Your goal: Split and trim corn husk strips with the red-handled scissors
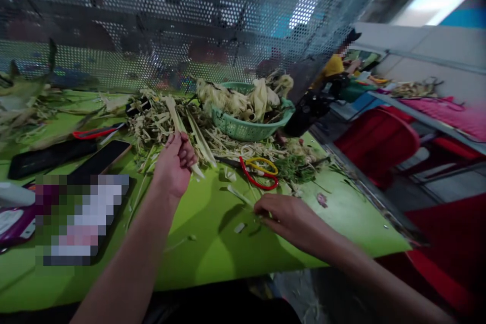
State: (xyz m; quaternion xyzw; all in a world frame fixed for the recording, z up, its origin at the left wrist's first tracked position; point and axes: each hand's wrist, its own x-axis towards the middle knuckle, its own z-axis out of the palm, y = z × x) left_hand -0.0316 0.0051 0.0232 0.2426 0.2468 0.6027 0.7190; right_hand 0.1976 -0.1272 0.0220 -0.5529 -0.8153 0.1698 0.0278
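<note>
My left hand (175, 163) is raised over the green table (212, 253), fingers curled around several long pale leaf strips (190, 134) that fan up and away from it. My right hand (283, 215) rests low on the table near its right side, fingers pressed down on a thin pale strip (239, 195) and small cut scraps. A red-and-yellow pair of scissors (260, 171) lies just beyond the right hand.
A teal basket (246, 129) full of pale husks stands at the back. Leaf trimmings cover the far table. Two dark phones (100, 159) and another red-handled tool (96, 132) lie left. A perforated metal screen rises behind. Red chairs and a person sit at right.
</note>
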